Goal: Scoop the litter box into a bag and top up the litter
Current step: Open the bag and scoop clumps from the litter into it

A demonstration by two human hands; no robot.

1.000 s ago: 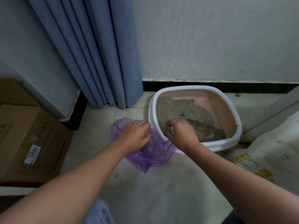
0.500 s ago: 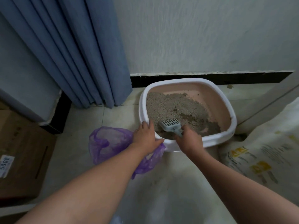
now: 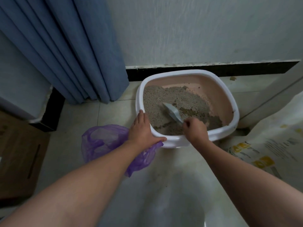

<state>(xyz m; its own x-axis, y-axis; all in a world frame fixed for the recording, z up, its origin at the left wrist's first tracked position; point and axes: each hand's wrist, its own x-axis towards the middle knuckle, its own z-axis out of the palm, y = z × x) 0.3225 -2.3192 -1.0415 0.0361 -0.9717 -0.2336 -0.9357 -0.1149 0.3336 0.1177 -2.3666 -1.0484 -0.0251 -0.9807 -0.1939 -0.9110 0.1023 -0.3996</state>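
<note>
Since the earlier frame, the scoop point(image 3: 173, 113) has been pushed deeper into the litter, clasped by the right hand point(image 3: 195, 128). The litter box point(image 3: 219, 133) rim is pressed by the flat left hand point(image 3: 141, 130). Beside the box, the purple bag point(image 3: 101, 141) appears unfilled; scooping seems barely begun, topping up remains.

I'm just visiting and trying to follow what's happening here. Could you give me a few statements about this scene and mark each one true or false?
1. The right hand grips a grey scoop whose head lies in the litter. True.
2. The left hand holds the scoop. False: it rests with straight fingers on the white rim of the litter box.
3. The purple bag lies inside the litter box. False: it lies on the floor beside the box, under the left arm.
4. A blue curtain hangs left of the box. True.
5. Litter covers the whole floor of the box. False: bare pink shows on the far right side.
</note>
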